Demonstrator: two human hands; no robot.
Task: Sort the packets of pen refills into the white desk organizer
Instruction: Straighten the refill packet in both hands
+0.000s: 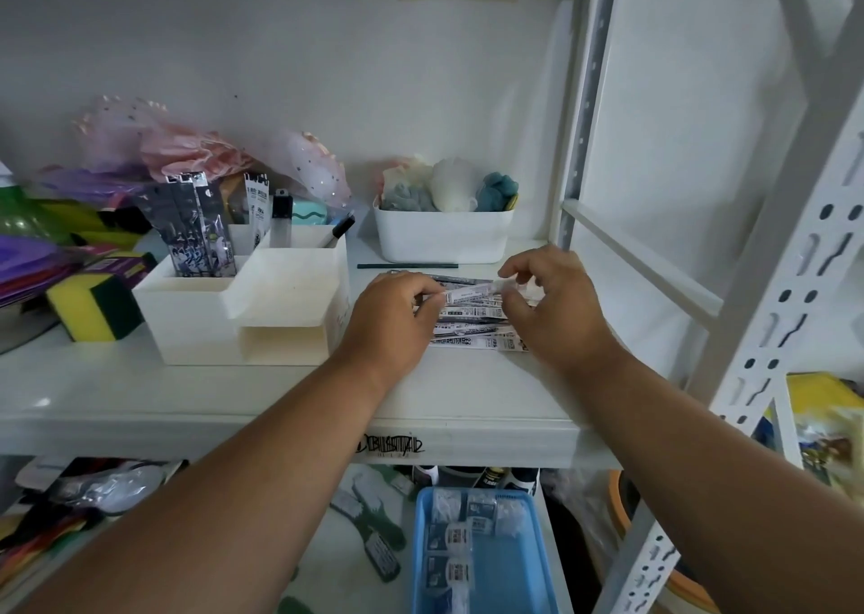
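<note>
Both hands pinch one packet (472, 291) by its ends: left hand (397, 319) at frame left, right hand (547, 305) opposite. Its long axis runs left-right above the pile (477, 333). The organizer (262, 305) lies left, nearer the left hand.

My white shelf (467, 393) carries the desk organizer (243, 319), refill packets (472, 328), a white bin (442, 234), a sponge (93, 305).
</note>
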